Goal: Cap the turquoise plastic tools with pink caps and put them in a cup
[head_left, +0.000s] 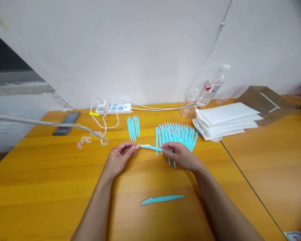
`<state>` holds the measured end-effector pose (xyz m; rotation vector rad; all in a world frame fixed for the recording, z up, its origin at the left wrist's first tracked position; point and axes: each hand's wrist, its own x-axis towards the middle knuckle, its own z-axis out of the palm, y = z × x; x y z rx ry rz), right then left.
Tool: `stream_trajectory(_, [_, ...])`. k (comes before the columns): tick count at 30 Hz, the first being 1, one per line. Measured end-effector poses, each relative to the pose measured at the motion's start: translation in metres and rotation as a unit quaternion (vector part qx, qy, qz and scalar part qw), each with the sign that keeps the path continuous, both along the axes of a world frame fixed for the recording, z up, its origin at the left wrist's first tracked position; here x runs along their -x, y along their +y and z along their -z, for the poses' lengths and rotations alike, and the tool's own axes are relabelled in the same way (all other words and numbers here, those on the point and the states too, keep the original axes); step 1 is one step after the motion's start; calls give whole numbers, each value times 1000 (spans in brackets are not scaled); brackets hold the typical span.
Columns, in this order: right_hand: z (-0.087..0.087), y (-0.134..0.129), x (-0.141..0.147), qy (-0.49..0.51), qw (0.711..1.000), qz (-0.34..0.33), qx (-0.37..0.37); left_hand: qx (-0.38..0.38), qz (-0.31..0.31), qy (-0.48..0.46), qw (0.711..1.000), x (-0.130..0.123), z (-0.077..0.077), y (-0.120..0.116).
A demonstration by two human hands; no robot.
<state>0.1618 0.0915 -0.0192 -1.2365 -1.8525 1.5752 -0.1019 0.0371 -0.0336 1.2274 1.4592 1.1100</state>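
In the middle of the head view, my right hand [177, 154] pinches the handle of a light-blue eyebrow razor [153, 148], its blade end pointing left. My left hand [121, 157] has thumb and forefinger closed on a small translucent blade cap [138, 146], just off the razor's tip. Behind my right hand, many blue razors [180, 132] lie side by side in a fanned row. A smaller group of blue razors [133, 128] rests farther left. One single razor [162, 199] lies on the table between my forearms.
Loose pinkish caps [85, 139] lie at the left beside a white cable and a blurred-out phone [67, 124]. A power strip [114, 108] runs along the wall. Toward the right are a plastic cup [188, 108], a bottle [213, 87], white packets [225, 117] and a brown box [263, 103].
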Motion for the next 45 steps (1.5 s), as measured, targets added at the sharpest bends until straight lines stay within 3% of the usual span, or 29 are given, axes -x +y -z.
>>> stream_trajectory(5, [3,-2,1,-13,1000,-17,9,4,-26,-24,999,-4,8,-5])
stream_trajectory(14, [3,-4,1,-26,999,-27,38,35,15,-13,999,2,9,-6])
stream_trajectory(20, [-1,-3,-1,-25,998,-24,44,30,-5,-12,999,6,4,-6])
stream_trajectory(27, [0,-6,3,-43,998,-42,-24,45,43,-20,998,-8,6,-7])
stream_trajectory(31, [-2,-14,9,-50,994,-48,-81,47,29,-50,997,-16,10,-7])
stream_trajectory(34, [-3,-17,14,-89,986,1,-144,9,-29,-82,996,-18,14,-4])
stream_trajectory(37, [2,-14,19,-181,961,135,-157,-34,-91,-93,991,-16,17,0])
stream_trajectory(39, [7,-10,20,-240,938,188,-167,-43,-110,-81,990,-14,19,3])
stream_trajectory(45, [9,-9,20,-377,891,151,-202,-39,-108,-49,992,-10,25,5])
